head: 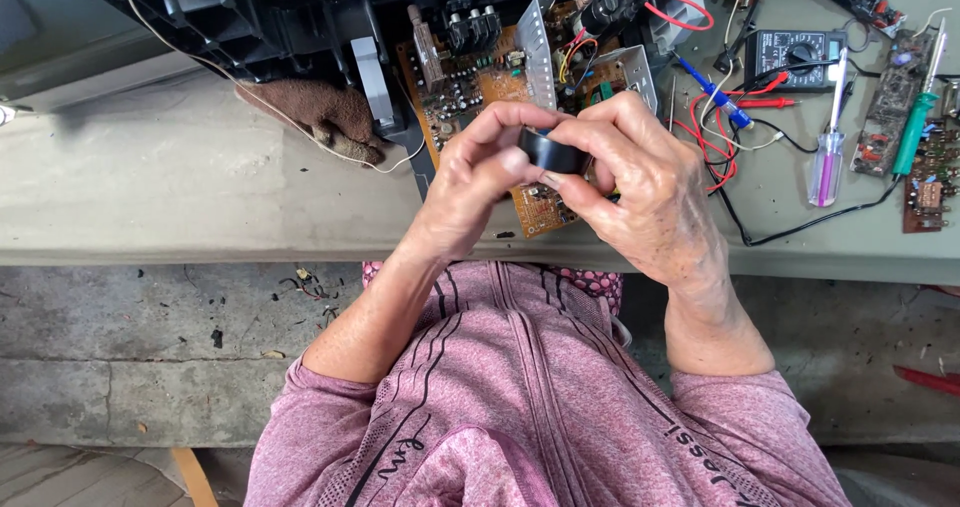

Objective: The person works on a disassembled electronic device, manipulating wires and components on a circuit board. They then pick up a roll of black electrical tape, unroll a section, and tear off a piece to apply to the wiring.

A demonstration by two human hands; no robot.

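Both hands pinch the black tape roll (552,151) directly above the circuit board (500,77): left hand (470,182) and right hand (640,182) closed on it. Risk: a slip drops it onto the board's components, or sticky tape snags the red wires (705,137) right of the board.

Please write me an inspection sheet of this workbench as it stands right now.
Surface: grey, scuffed concrete bench.
Job's things: small black roll of tape held above an orange circuit board.
Clutter: brown rag, clear-handled screwdriver, green-handled tool, black multimeter, spare boards.
Grippers: left hand and right hand both pinch the roll.
Cables: red and black leads; thin pale wire.
Surroundings: black casing; debris on the stained concrete floor.
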